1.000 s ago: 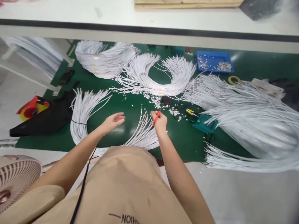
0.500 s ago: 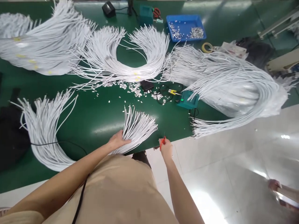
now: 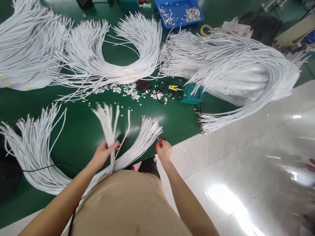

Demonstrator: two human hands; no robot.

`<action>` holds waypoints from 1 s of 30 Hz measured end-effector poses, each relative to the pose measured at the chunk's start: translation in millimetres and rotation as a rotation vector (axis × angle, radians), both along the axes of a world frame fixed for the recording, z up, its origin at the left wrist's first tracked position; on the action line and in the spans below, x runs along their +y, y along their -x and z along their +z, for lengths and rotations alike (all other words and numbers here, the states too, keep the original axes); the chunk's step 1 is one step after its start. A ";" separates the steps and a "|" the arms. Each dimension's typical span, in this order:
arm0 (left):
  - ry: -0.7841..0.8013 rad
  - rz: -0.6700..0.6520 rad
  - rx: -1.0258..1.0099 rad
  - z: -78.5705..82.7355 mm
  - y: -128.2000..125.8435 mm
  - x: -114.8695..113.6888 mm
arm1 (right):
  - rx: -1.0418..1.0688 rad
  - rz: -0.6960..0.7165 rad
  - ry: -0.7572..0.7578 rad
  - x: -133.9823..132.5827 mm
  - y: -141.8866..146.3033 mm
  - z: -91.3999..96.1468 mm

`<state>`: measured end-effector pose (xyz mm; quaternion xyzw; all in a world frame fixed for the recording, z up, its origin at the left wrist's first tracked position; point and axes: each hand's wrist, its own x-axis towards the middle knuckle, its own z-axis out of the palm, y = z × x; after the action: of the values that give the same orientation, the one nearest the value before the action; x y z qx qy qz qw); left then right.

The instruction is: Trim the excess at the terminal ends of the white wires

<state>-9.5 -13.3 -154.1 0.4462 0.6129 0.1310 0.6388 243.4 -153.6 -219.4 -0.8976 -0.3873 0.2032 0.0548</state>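
Note:
My left hand is closed around a clump of white wires, which stand up from its grip and fan apart. One or a few strands lean off to its right. Beside this clump, the other white wires of the bundle slant over the table edge, their tips bunched at the upper right. My right hand grips small red-handled scissors, whose metal tip points at those wire ends. Whether the blades touch a wire, I cannot tell.
On the green table, more white wire bundles lie behind and to the left. Small metal pieces are scattered near a teal device. A blue tray and tape roll stand farther back.
My left hand has moved left, separating a clump of wires from the bundle. My right hand has brought the scissors up and left to the remaining wire ends. The view has shifted.

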 end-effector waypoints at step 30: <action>-0.322 -0.992 0.518 -33.6 -69.7 -31.5 | 0.061 0.016 -0.236 -13.6 1.7 -13.8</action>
<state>60.2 -44.8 -187.8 0.7890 0.4393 -0.2056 0.3770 241.7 -167.3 -233.2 -0.8752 -0.4137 0.1840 0.1702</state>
